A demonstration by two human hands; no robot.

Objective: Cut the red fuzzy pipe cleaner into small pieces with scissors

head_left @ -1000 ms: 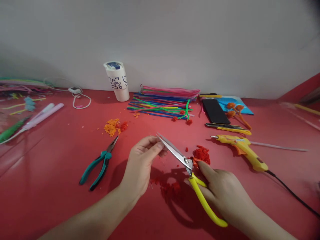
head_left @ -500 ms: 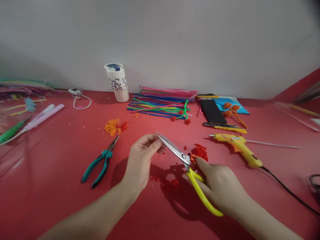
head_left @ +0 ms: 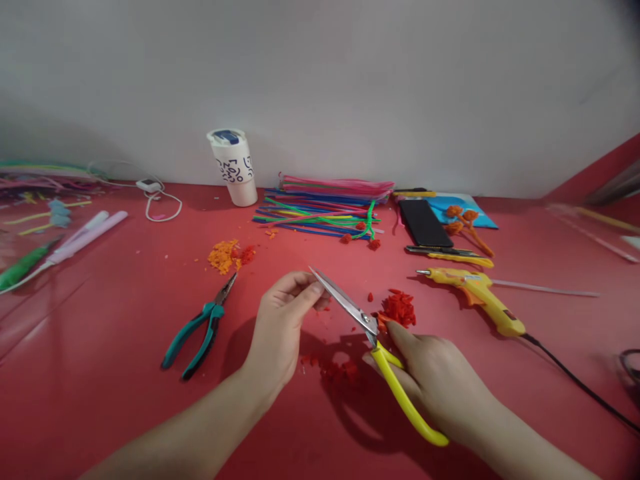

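Note:
My right hand (head_left: 435,377) grips a pair of scissors (head_left: 350,308) with yellow handles, the blades pointing up and left. An orange bit shows by its fingers near the pivot. The blade tips lie at the fingertips of my left hand (head_left: 285,320), which is pinched closed; whatever it holds is too small and hidden to name. Beyond the right hand lies a pile of small red pieces (head_left: 400,308). Under the scissors, in shadow, a second group of red pieces (head_left: 343,372) is scattered. Teal-handled pliers (head_left: 203,330) rest left of my left hand.
Colourful pipe cleaners (head_left: 320,207) lie in bundles at the back, beside a white tumbler (head_left: 234,167). On the right are a yellow glue gun (head_left: 475,293) with a cord, a black phone (head_left: 426,223) and a cutter knife (head_left: 450,255). Orange and red scraps (head_left: 223,257) lie near the pliers' tips.
The scissors' yellow handle has swung slightly down and the tips have shifted a little left. My left hand stays nearly still in its pinch.

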